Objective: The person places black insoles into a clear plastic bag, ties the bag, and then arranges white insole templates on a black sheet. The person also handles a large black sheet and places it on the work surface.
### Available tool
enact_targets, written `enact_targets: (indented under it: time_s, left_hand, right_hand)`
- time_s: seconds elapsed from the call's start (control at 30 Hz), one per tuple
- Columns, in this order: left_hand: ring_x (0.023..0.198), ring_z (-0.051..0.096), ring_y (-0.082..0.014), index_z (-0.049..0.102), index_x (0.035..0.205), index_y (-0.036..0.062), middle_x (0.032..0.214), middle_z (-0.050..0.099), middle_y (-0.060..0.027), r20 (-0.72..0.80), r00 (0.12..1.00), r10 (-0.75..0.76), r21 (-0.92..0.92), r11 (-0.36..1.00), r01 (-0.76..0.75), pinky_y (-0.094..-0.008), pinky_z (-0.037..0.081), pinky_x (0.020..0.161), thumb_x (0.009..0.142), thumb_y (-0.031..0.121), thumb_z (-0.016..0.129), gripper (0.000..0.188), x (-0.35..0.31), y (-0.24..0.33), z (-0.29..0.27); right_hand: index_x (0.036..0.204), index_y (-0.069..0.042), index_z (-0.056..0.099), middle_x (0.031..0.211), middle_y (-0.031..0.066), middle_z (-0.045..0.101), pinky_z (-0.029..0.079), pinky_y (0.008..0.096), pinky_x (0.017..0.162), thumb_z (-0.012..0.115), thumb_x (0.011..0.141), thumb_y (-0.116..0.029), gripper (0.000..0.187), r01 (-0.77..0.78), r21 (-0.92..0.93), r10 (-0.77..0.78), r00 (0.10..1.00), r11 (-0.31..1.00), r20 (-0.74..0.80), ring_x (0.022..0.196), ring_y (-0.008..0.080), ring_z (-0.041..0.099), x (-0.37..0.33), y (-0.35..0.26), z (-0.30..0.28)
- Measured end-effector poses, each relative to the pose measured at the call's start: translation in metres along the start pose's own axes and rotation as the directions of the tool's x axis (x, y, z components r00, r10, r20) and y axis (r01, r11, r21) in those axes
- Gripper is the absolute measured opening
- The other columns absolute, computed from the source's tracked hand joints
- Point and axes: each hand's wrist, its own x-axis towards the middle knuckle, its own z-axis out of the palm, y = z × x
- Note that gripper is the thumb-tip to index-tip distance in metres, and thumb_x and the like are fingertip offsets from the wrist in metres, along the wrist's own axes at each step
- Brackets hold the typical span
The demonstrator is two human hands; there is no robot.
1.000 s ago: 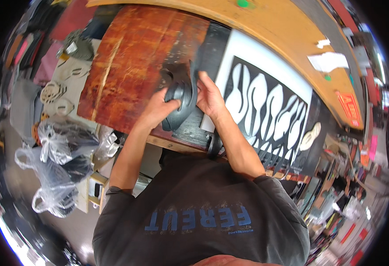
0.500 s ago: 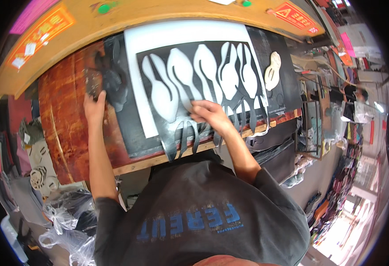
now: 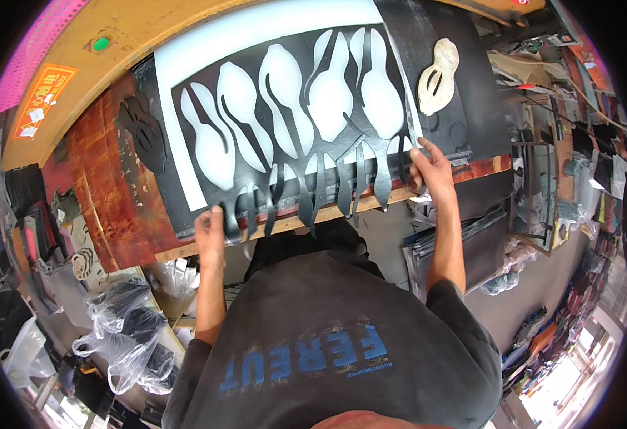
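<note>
A black sheet with several sole-shaped openings lies over a white board on the bench. Its near side is cut into thin strips that hang over the bench's front edge. My left hand pinches the sheet's near left corner, beside a hanging strip. At the near right corner, my right hand has thumb and fingers closed on the sheet's edge. Black cut pieces lie left of the board. To its right rests a cream sole-shaped piece with slots.
A yellow machine beam with a green button spans the far side. The bench's worn red-brown surface shows at left, and its wooden front edge faces me. Plastic bags sit below left; dark sheets stand below right.
My left hand has let go of a dark piece at the left pile and come to the sheet's near left corner. My right hand has moved from the sheet's middle to its near right corner.
</note>
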Motion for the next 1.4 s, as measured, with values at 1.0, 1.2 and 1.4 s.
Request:
enact_targets:
  time_s: [1.0, 1.2, 1.4]
  left_hand:
    - [0.043, 0.06, -0.0138, 0.063, 0.119, -0.0005, 0.059, 0.064, -0.0052, 0.707, -0.498, 0.502, -0.677, 0.685, -0.271, -0.0282, 0.054, 0.042, 0.116, 0.044, 0.042, 0.049, -0.144, 0.265, -0.015]
    - [0.047, 0.063, -0.0185, 0.063, 0.122, -0.0024, 0.061, 0.065, -0.0069, 0.629, -0.689, 0.359, -0.647, 0.734, -0.208, -0.0406, 0.06, 0.049, 0.116, 0.048, 0.042, 0.055, -0.219, 0.282, 0.069]
    - [0.083, 0.072, -0.0261, 0.06, 0.119, -0.0051, 0.088, 0.071, -0.0161, 0.767, -0.642, 0.002, -0.522, 0.584, -0.622, -0.042, 0.061, 0.081, 0.118, 0.035, 0.042, 0.044, -0.338, 0.214, 0.192]
  right_hand:
    - [0.105, -0.001, 0.07, 0.093, -0.0015, 0.065, 0.051, 0.0316, 0.076, 0.077, 0.097, -0.035, 0.036, 0.754, 0.333, -0.06, 0.441, 0.566, -0.896, 0.088, 0.0119, 0.06, -0.32, 0.083, 0.113]
    - [0.115, 0.001, 0.07, 0.091, 0.0033, 0.07, 0.052, 0.0287, 0.076, 0.081, 0.094, -0.029, 0.039, 0.349, 0.222, 0.226, 0.029, 0.91, -0.974, 0.086, 0.0116, 0.065, -0.5, 0.171, 0.127]
    - [0.131, -0.002, 0.064, 0.104, 0.0093, 0.071, 0.054, 0.0353, 0.094, 0.07, 0.099, -0.019, 0.037, 0.361, 0.351, 0.378, -0.005, 0.864, -0.926, 0.105, 0.0202, 0.067, -0.597, 0.279, 0.18]
